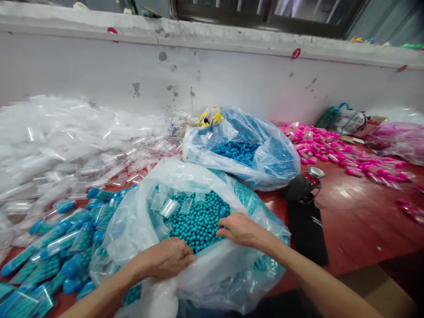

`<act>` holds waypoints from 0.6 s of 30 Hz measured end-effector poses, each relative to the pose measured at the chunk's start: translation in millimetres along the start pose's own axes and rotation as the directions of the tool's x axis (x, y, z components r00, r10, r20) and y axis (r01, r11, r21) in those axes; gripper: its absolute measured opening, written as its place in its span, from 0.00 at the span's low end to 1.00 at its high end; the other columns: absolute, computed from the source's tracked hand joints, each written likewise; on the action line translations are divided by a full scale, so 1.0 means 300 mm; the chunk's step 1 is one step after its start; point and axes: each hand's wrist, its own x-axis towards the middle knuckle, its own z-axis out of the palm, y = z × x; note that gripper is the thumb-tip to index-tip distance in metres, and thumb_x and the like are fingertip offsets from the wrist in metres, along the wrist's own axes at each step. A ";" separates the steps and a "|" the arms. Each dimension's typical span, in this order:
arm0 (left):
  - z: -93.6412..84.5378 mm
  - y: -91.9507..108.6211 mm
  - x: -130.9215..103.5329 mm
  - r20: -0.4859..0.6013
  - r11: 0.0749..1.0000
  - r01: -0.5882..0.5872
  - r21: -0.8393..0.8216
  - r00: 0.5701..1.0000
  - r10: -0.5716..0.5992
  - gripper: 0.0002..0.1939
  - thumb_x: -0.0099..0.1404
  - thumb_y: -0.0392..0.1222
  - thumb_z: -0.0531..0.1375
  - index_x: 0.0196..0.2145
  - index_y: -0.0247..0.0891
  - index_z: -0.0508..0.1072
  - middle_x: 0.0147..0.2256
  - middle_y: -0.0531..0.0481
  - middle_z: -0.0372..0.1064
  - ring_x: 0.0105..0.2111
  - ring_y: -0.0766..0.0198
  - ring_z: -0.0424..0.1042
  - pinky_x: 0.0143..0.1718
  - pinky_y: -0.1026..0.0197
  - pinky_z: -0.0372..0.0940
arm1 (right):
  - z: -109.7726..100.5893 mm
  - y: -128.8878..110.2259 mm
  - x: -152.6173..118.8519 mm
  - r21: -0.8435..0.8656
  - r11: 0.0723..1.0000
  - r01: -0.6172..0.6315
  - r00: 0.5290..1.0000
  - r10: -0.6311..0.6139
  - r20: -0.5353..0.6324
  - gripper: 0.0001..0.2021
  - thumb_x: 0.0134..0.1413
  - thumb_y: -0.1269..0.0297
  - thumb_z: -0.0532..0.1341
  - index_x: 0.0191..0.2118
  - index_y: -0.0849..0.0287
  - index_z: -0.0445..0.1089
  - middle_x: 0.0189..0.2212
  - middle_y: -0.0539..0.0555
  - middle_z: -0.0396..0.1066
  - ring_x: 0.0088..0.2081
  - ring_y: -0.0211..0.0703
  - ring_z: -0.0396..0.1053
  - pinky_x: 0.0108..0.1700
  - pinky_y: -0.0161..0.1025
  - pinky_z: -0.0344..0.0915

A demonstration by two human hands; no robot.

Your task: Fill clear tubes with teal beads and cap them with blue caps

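A clear plastic bag (212, 274) full of small teal beads (198, 221) lies in front of me with its mouth spread. My left hand (175, 258) is closed on the near rim of this bag, fingers folded down over the film. At the bag's right side, my right hand (240, 227) is over the beads, its fingers curled together. Whatever is between those fingers is hidden. Close above them sits a rounded blue-teal piece (224, 210). Several short clear tubes (169, 207) lie on top of the beads toward the back left.
Bead-filled tubes with blue caps (69, 247) are heaped at left, below a big pile of clear tubes (76, 150). Behind stands a bag of blue caps (240, 152). Pink-capped tubes (344, 150), a dark cup with a metal lid (306, 183) and a black pouch (308, 229) are on the red table (357, 216).
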 end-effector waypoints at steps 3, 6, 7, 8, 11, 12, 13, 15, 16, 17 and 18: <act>0.008 0.013 0.024 -0.057 0.999 0.045 0.011 0.997 -0.044 0.18 0.61 0.43 0.45 0.29 0.40 0.74 0.28 0.49 0.73 0.30 0.61 0.69 0.30 0.63 0.58 | 0.007 -0.001 -0.005 -0.016 0.999 -0.031 0.999 0.030 -0.032 0.13 0.56 0.57 0.53 0.32 0.58 0.70 0.29 0.55 0.74 0.35 0.46 0.70 0.31 0.35 0.55; 0.005 0.034 0.076 -0.119 0.999 0.037 -0.031 0.992 -0.041 0.15 0.59 0.40 0.47 0.31 0.42 0.74 0.30 0.51 0.73 0.32 0.61 0.69 0.32 0.64 0.59 | 0.019 0.014 -0.005 -0.061 0.986 -0.158 0.986 0.153 -0.072 0.13 0.58 0.64 0.49 0.32 0.60 0.69 0.30 0.59 0.74 0.34 0.48 0.71 0.30 0.36 0.56; 0.001 0.042 0.096 -0.124 0.999 0.023 -0.046 0.992 -0.028 0.15 0.58 0.39 0.48 0.32 0.44 0.74 0.31 0.52 0.73 0.33 0.61 0.69 0.32 0.64 0.60 | 0.023 0.020 -0.003 -0.078 0.975 -0.209 0.976 0.203 -0.074 0.12 0.58 0.67 0.49 0.32 0.61 0.69 0.31 0.61 0.74 0.34 0.48 0.71 0.31 0.36 0.57; -0.003 0.049 0.115 -0.121 0.999 0.012 -0.053 0.993 -0.018 0.15 0.56 0.38 0.48 0.34 0.45 0.74 0.32 0.53 0.74 0.34 0.61 0.70 0.33 0.64 0.60 | 0.028 0.026 0.002 -0.092 0.965 -0.246 0.968 0.240 -0.071 0.11 0.57 0.70 0.49 0.34 0.62 0.68 0.31 0.62 0.73 0.35 0.50 0.71 0.31 0.37 0.58; -0.004 0.063 0.159 -0.110 0.999 0.037 -0.037 0.993 -0.041 0.17 0.54 0.37 0.50 0.38 0.46 0.73 0.36 0.53 0.74 0.37 0.58 0.70 0.35 0.62 0.62 | 0.043 0.032 0.032 -0.067 0.962 -0.264 0.964 0.261 -0.049 0.11 0.52 0.73 0.52 0.41 0.66 0.65 0.34 0.66 0.73 0.38 0.54 0.71 0.34 0.40 0.61; 0.002 0.061 0.167 -0.123 0.998 0.054 -0.028 0.991 -0.057 0.17 0.54 0.37 0.50 0.39 0.44 0.73 0.37 0.51 0.73 0.38 0.57 0.70 0.36 0.61 0.62 | 0.048 0.028 0.047 -0.043 0.967 -0.252 0.967 0.250 -0.044 0.13 0.50 0.74 0.53 0.43 0.68 0.64 0.35 0.67 0.72 0.38 0.55 0.71 0.34 0.41 0.62; 0.010 0.057 0.171 -0.148 0.998 0.067 -0.021 0.987 -0.069 0.17 0.53 0.37 0.51 0.40 0.43 0.72 0.38 0.50 0.73 0.39 0.56 0.70 0.37 0.60 0.62 | 0.051 0.022 0.064 -0.019 0.971 -0.239 0.970 0.238 -0.044 0.15 0.48 0.75 0.53 0.45 0.69 0.63 0.36 0.68 0.72 0.39 0.56 0.70 0.35 0.42 0.62; 0.030 0.036 0.172 -0.228 0.997 0.076 -0.019 0.971 -0.078 0.16 0.54 0.36 0.51 0.40 0.41 0.72 0.38 0.48 0.73 0.39 0.56 0.70 0.37 0.60 0.62 | 0.051 0.010 0.100 0.016 0.979 -0.205 0.977 0.205 -0.055 0.19 0.46 0.76 0.53 0.47 0.71 0.62 0.39 0.69 0.70 0.42 0.55 0.69 0.39 0.42 0.63; 0.037 0.022 0.170 -0.266 0.997 0.075 -0.021 0.961 -0.078 0.16 0.54 0.35 0.51 0.39 0.41 0.72 0.37 0.48 0.73 0.39 0.56 0.70 0.37 0.60 0.62 | 0.047 0.007 0.117 0.025 0.983 -0.181 0.981 0.182 -0.061 0.20 0.46 0.75 0.54 0.49 0.71 0.61 0.41 0.68 0.69 0.44 0.53 0.68 0.41 0.41 0.62; 0.039 0.006 0.165 -0.304 0.997 0.078 -0.029 0.949 -0.083 0.16 0.54 0.34 0.50 0.38 0.41 0.72 0.37 0.48 0.73 0.39 0.58 0.70 0.38 0.60 0.62 | 0.040 0.007 0.133 0.038 0.988 -0.151 0.986 0.153 -0.062 0.22 0.45 0.75 0.54 0.50 0.69 0.60 0.44 0.67 0.68 0.46 0.51 0.67 0.42 0.39 0.62; 0.036 -0.010 0.161 -0.343 0.995 0.088 -0.048 0.934 -0.100 0.16 0.55 0.34 0.49 0.37 0.42 0.71 0.37 0.49 0.73 0.39 0.59 0.70 0.39 0.61 0.61 | 0.031 0.011 0.146 0.062 0.992 -0.110 0.992 0.114 -0.061 0.24 0.45 0.73 0.55 0.52 0.67 0.58 0.47 0.65 0.66 0.48 0.48 0.65 0.44 0.37 0.61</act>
